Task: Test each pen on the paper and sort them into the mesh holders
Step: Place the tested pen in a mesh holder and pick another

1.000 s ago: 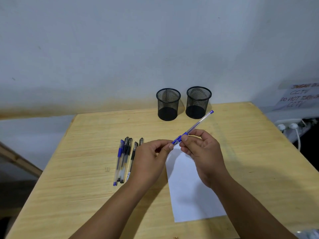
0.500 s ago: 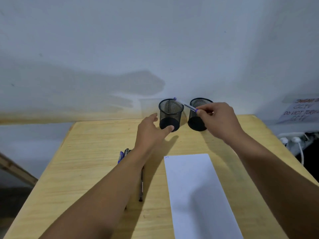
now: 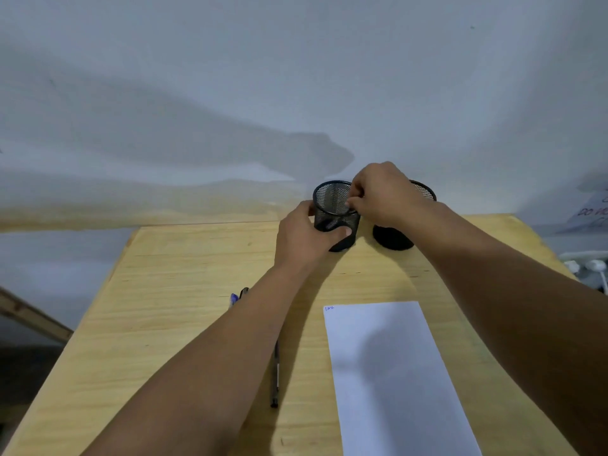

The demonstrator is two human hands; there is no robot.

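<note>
Holder, left point(image 3: 334, 212): my left hand point(image 3: 304, 238) gripped its wall, likely steadying it.
Right hand point(image 3: 383, 194): fingers curled over its rim; pen hidden, hold unclear.
Pens, untested point(image 3: 274, 373): lay left of paper point(image 3: 391, 373).

Your two mesh holders, left holder point(image 3: 334, 205) and right holder point(image 3: 393, 238), are black wire grid with solid black bases. Your table point(image 3: 164, 307) is pale yellow wood with fine grain streaks. Paper point(image 3: 391, 373) white, tiny blue scribble at its top left corner. Pens beside your forearm: blue cap point(image 3: 233, 299), black barrel point(image 3: 274, 373). Wall point(image 3: 296, 77) pale grey-blue.
</note>
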